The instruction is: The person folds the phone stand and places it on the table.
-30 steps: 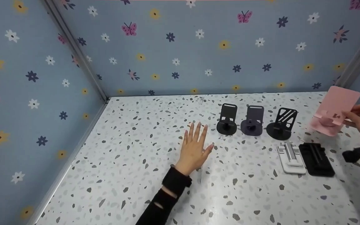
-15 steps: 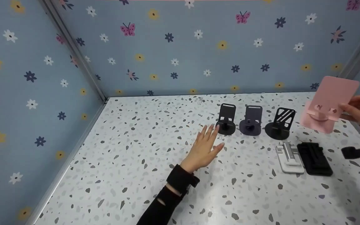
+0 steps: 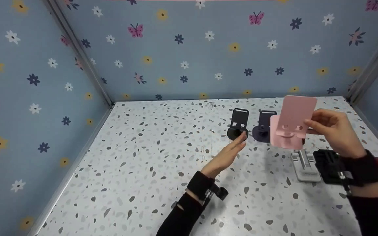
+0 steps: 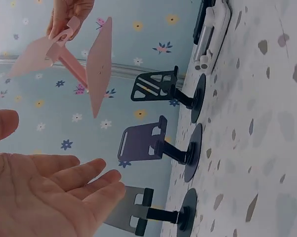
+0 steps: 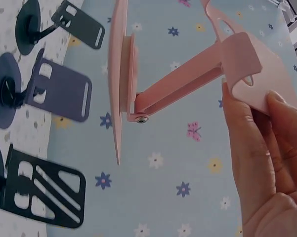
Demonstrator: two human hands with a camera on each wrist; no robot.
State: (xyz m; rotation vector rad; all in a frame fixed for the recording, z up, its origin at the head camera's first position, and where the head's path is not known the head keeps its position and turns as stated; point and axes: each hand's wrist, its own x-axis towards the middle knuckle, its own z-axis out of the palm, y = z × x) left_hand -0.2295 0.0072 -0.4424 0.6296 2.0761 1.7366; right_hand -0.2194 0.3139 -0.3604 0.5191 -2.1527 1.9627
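My right hand [image 3: 335, 131] pinches the edge of a pink phone stand [image 3: 295, 114], raised above the table. In the right wrist view, thumb and fingers grip the back plate of the pink stand [image 5: 267, 74], whose arm and flat base extend leftward. My left hand [image 3: 225, 159] has its fingers straight and holds nothing; its palm shows in the left wrist view. In the head view its fingertips overlap the base of a black phone stand [image 3: 240, 118]. A dark purple phone stand [image 3: 262, 131] is partly covered by the pink one. A black slotted phone stand [image 5: 44, 187] is mostly hidden in the head view.
A folded white phone stand [image 3: 306, 167] and a folded black phone stand [image 3: 328, 168] lie at the right of the speckled table [image 3: 136, 157], the black one partly behind my right wrist. Flowered wall panels [image 3: 189, 49] enclose the back and sides.
My right hand has carried the pink phone stand leftward, from the far right to in front of the slotted stand. My left hand has moved right and turned onto its side.
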